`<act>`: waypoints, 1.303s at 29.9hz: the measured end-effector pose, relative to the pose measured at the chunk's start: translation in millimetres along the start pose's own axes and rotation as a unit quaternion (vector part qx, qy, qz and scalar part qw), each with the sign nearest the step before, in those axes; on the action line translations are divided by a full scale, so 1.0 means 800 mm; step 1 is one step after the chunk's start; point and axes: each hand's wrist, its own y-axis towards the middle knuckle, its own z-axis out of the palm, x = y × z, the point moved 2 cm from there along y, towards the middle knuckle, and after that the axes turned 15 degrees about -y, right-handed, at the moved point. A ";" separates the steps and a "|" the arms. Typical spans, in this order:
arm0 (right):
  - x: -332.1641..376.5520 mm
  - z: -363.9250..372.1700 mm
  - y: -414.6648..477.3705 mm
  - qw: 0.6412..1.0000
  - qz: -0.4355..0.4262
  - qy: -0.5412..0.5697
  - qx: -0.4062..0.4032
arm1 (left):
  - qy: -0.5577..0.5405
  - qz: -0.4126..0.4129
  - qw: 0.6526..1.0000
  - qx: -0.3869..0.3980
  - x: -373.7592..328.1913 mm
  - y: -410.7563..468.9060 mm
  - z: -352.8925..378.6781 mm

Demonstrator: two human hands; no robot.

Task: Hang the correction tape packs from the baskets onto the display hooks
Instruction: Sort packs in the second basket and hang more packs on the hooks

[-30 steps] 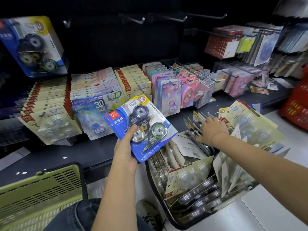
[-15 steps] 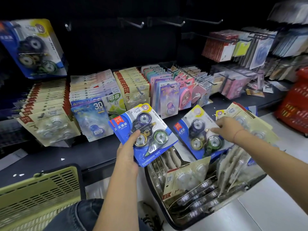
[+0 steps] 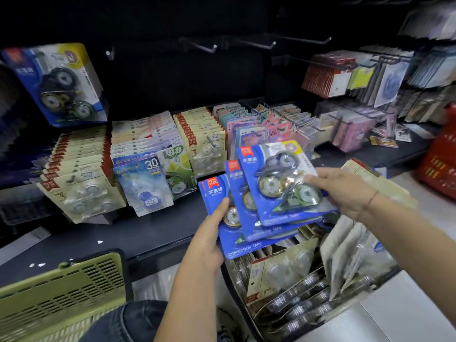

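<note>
A green basket (image 3: 61, 299) sits nearest at the lower left; its inside cannot be seen. Beside it, a black basket (image 3: 248, 317) holds cream packs (image 3: 281, 272) and clear ones stood on edge. Above that basket the left hand (image 3: 209, 240) holds three blue correction tape packs (image 3: 276, 188) fanned out, thumb pressed on the lowest, fingers underneath. The right hand (image 3: 345, 191) reaches in from the right and grips the top pack's right edge. Farther back, rows of packs hang over the shelf (image 3: 148, 233). One more blue pack (image 3: 59, 82) hangs upper left, and three long hooks (image 3: 197, 46) jut from the dark panel.
</note>
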 end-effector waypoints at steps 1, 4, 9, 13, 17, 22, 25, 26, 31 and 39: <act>-0.002 0.009 0.001 0.999 -0.002 -0.033 -0.006 | 0.000 -0.009 1.000 0.012 0.003 0.000 0.000; 0.001 0.034 0.006 0.999 -0.016 -0.043 -0.012 | -0.018 -0.036 0.998 0.053 0.007 -0.003 0.000; 0.016 0.046 0.009 0.995 -0.007 0.095 -0.012 | -0.049 0.010 0.998 0.031 -0.001 -0.008 0.003; 0.054 0.039 0.018 0.990 -0.053 0.124 -0.042 | -0.088 0.062 0.994 0.002 -0.038 -0.019 0.014; 0.124 0.059 0.029 0.981 -0.116 0.154 -0.034 | -0.086 0.215 0.973 0.001 -0.138 -0.058 0.015; 0.232 0.143 0.039 0.971 -0.181 0.157 -0.005 | 0.011 0.401 0.916 -0.004 -0.284 -0.150 -0.021; 0.295 0.202 0.037 0.964 -0.232 0.130 -0.002 | 0.033 0.483 0.875 -0.020 -0.349 -0.195 -0.048; 0.313 0.221 0.036 0.961 -0.247 0.121 -0.003 | 0.026 0.511 0.859 -0.022 -0.366 -0.206 -0.057; 0.352 0.295 0.042 0.959 -0.264 0.103 0.006 | -0.012 0.562 0.825 -0.065 -0.416 -0.229 -0.109; 0.341 0.354 0.064 0.961 -0.266 0.074 0.018 | -0.101 0.571 0.806 -0.120 -0.426 -0.224 -0.173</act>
